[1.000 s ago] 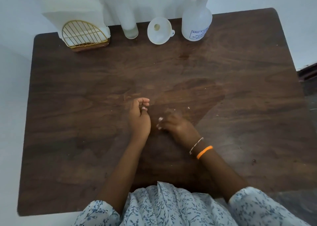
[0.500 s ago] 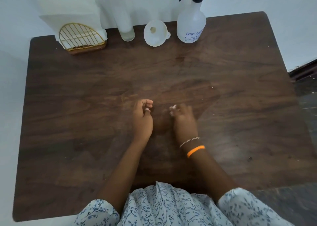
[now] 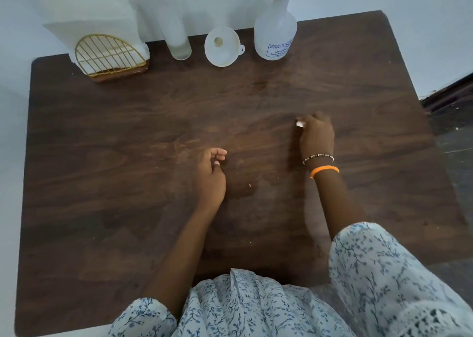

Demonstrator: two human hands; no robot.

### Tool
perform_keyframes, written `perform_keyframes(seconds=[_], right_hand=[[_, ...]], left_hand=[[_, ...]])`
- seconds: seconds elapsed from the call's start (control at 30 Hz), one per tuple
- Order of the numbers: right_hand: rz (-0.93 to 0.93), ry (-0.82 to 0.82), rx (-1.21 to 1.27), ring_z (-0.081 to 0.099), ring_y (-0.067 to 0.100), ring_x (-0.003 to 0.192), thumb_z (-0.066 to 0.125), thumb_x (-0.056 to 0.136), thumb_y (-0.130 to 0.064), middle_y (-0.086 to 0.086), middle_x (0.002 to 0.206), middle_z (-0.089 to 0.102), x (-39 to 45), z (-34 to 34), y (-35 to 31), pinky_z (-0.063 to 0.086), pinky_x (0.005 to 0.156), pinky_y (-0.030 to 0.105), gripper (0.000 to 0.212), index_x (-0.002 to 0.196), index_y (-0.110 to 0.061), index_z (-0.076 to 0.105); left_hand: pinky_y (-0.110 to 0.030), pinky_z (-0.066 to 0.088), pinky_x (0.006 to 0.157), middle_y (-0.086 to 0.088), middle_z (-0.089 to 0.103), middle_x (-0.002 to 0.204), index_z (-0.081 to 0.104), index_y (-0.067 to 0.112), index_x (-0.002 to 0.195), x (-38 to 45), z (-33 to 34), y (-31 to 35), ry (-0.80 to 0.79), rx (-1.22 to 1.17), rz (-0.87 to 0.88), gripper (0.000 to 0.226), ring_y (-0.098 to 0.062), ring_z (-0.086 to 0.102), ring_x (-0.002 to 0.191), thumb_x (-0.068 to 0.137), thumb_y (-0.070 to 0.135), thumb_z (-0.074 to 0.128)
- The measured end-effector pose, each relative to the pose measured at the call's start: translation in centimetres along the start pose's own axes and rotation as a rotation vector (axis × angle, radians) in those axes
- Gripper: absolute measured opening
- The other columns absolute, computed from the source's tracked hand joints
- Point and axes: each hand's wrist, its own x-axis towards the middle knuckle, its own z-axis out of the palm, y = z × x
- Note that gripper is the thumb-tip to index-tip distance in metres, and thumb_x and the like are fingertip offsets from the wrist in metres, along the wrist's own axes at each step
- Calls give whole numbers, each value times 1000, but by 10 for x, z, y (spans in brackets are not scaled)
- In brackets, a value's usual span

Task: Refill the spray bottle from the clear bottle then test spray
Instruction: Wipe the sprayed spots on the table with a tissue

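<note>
The white spray bottle (image 3: 276, 33) with a black trigger head stands at the table's far edge, right of centre. A tall clear bottle (image 3: 174, 32) stands to its left, its top out of frame. Between them a white funnel (image 3: 222, 46) lies on the table with its mouth towards me. My left hand (image 3: 210, 180) rests on the table's middle with fingers loosely curled, holding nothing. My right hand (image 3: 317, 135) hovers further forward and to the right, fingers loosely bent with pale nails showing, a good way short of the spray bottle.
A gold wire napkin holder (image 3: 110, 55) with white napkins stands at the far left corner of the dark wooden table (image 3: 102, 157). A small white crumb (image 3: 250, 185) lies between my hands. A white wall runs behind the table, and dark floor shows on the right.
My right hand has left its place beside the left hand and moved forward and right, towards the spray bottle. The left hand has stayed put.
</note>
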Motion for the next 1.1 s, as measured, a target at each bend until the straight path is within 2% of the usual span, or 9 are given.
perform_keyframes(seconds=[0.17, 0.23, 0.43, 0.5, 0.57, 0.67, 0.83, 1.0, 1.1], right_hand=[[-238, -127, -106, 51, 40, 99, 52, 75, 9, 23, 107, 57, -49, 18, -31, 52, 72, 50, 28, 102, 5, 61], [-412, -186, -94, 53, 39, 95, 60, 73, 3, 21, 108, 59, -91, 26, -46, 55, 64, 44, 32, 105, 3, 61], [-831, -247, -65, 59, 21, 87, 38, 92, -10, 7, 100, 70, -145, 11, -32, 54, 49, 30, 33, 93, -4, 71], [-952, -249, -63, 66, 26, 84, 44, 84, -13, 9, 97, 71, -116, 1, -11, 56, 61, 31, 30, 91, -6, 72], [-862, -221, -69, 68, 32, 85, 44, 81, -16, 14, 97, 71, -74, -5, 11, 50, 77, 33, 31, 91, -5, 72], [-475, -157, -86, 61, 39, 99, 49, 83, -15, 19, 117, 62, -12, -9, 33, 51, 83, 38, 26, 97, -7, 70], [-19, 7, -139, 55, 41, 96, 47, 86, -10, 24, 107, 57, 3, -18, 53, 42, 69, 40, 26, 95, 4, 66], [-166, -31, -89, 57, 40, 85, 60, 67, 6, 23, 95, 61, -74, -3, 4, 51, 65, 38, 21, 86, 2, 66], [-428, -174, -32, 51, 30, 83, 52, 80, -8, 15, 90, 64, -131, 19, -28, 51, 43, 33, 18, 89, -1, 66]], left_hand=[[-29, 43, 90, 13, 56, 87, 55, 24, 89, 2, -3, -3, 17, 50, 37, 40, -17, 56, 98, 84, -12, 37], [-34, 44, 92, 16, 55, 85, 54, 25, 88, 4, -5, -4, 36, 77, 59, 40, -21, 56, 99, 83, -11, 39], [-33, 44, 90, 16, 54, 85, 52, 32, 84, -2, -5, 0, 10, 83, 81, 44, -19, 57, 96, 84, -10, 39], [-35, 43, 92, 16, 54, 84, 54, 26, 88, -6, -2, -1, -21, 93, 89, 39, -20, 56, 97, 85, -10, 39], [-37, 43, 93, 16, 54, 84, 55, 24, 89, -10, 3, -2, -51, 99, 95, 38, -22, 56, 97, 85, -10, 39], [-35, 43, 92, 16, 54, 84, 55, 23, 89, -15, 8, 1, -86, 115, 112, 38, -22, 56, 97, 85, -11, 39], [-29, 42, 91, 18, 54, 86, 56, 25, 89, -18, 10, 6, -107, 137, 134, 40, -18, 56, 98, 86, -11, 39], [-39, 43, 94, 18, 55, 84, 55, 28, 88, -13, 10, -3, -88, 149, 118, 43, -21, 56, 96, 83, -11, 39], [-43, 43, 94, 10, 56, 84, 54, 24, 88, -10, 11, -7, -66, 156, 111, 41, -25, 57, 94, 79, -13, 40]])
